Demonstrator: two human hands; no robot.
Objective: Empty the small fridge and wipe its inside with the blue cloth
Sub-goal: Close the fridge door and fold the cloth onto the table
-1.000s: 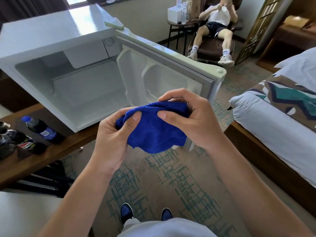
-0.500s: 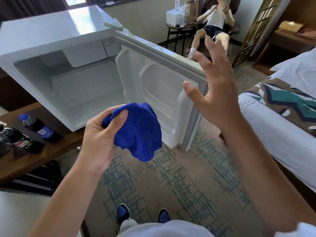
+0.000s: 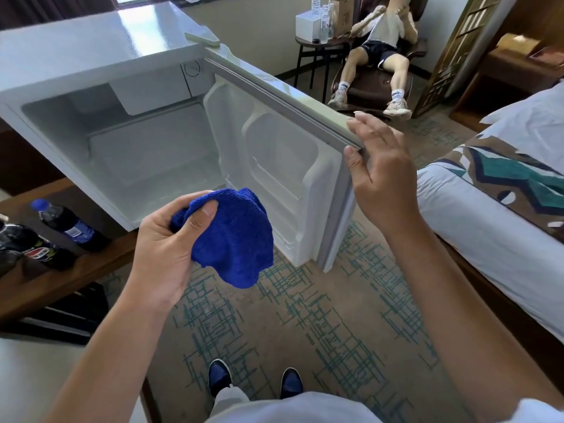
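The small white fridge point(image 3: 91, 71) stands on a wooden bench with its door point(image 3: 293, 166) swung open to the right. Nothing shows inside its cavity. My left hand point(image 3: 164, 251) is shut on the bunched blue cloth point(image 3: 235, 239), held in front of the fridge's lower front edge. My right hand point(image 3: 378, 166) rests on the top outer corner of the open door, thumb on the inner edge and fingers over the top.
Dark soda bottles point(image 3: 70, 227) lie on the wooden bench point(image 3: 76, 270) left of the fridge. A bed point(image 3: 488, 227) runs along the right. A person sits in an armchair point(image 3: 378, 83) at the back, beside a small round table point(image 3: 317, 41). Patterned carpet lies underfoot.
My right hand let go of the cloth, rose, then came down onto the top corner of the fridge door. My left hand kept the cloth.
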